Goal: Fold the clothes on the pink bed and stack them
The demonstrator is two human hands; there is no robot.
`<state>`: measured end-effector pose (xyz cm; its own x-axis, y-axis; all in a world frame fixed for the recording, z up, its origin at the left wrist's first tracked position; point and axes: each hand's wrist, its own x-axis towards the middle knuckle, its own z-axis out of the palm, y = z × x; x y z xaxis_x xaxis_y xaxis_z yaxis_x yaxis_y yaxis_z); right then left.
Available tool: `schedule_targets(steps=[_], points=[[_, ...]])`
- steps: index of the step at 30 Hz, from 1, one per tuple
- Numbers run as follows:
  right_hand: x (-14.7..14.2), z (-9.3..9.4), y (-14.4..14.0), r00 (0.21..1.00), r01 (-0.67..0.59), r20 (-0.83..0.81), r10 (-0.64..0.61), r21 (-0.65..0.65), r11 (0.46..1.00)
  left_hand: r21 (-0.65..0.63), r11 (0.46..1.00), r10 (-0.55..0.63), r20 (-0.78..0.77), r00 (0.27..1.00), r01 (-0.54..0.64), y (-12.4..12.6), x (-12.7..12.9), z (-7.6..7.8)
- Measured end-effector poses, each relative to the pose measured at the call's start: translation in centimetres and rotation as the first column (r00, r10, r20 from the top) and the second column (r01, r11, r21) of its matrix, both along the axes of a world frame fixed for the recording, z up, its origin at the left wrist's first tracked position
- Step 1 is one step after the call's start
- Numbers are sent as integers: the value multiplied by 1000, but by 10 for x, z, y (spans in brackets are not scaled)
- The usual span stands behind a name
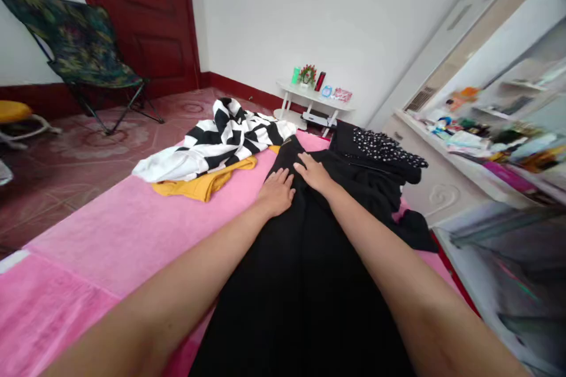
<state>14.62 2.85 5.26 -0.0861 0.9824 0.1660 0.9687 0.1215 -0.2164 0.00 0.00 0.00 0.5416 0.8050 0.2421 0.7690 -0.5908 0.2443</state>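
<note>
A pair of black trousers (305,271) lies spread lengthwise on a pink bed cover (145,235), waist end away from me. My left hand (277,191) rests flat on the left side of the trousers near the waist, fingers spread. Just right of it, my right hand (313,171) presses on the same cloth with its fingers out. Neither palm grips anything visible. Left of the trousers is a crumpled black-and-white striped garment (225,138), partly over a mustard-yellow garment (203,184). To the right lie more black clothes (367,179) and a black polka-dot garment (389,147).
Beyond the bed stands a small white table (305,91) with a potted plant (308,74) and small items. A camouflage folding chair (84,46) and a yellow stool (15,111) are at left. Along the right runs a cluttered white dresser (469,164).
</note>
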Motion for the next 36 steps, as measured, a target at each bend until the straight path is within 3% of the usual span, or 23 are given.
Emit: schedule_targets(steps=[3,5,7,10,13,17,20,22,27,36], points=[[13,-24,-43,995,-66,75,61,72,995,-28,1000,9,-7,1000,-9,0,0,2],[22,-38,-62,995,-42,97,38,41,998,-44,999,8,-19,1000,-9,-1,-1,3],[27,-47,-70,995,22,96,-23,12,1000,-58,998,3,-39,999,-6,-6,-1,5],[30,-53,-73,997,58,55,-63,95,994,-75,997,-14,-82,997,8,-28,-4,8],[31,-52,-76,999,33,-19,-29,211,977,-94,994,-75,-116,990,64,-72,-15,13],[35,-53,-80,995,23,-104,10,310,950,-149,962,-248,-136,959,228,-154,-41,23],[37,-53,-80,990,23,-140,29,356,934,-155,934,-344,-151,927,321,-206,-60,38],[37,-52,-81,987,3,-151,59,382,924,-148,934,-348,-155,925,326,-225,-66,52],[35,-49,-85,985,-5,-154,71,390,921,-199,952,-272,-195,942,233,-221,-56,76],[40,-49,-84,979,22,-194,60,396,918,-339,897,-384,-276,881,284,-189,-21,78]])
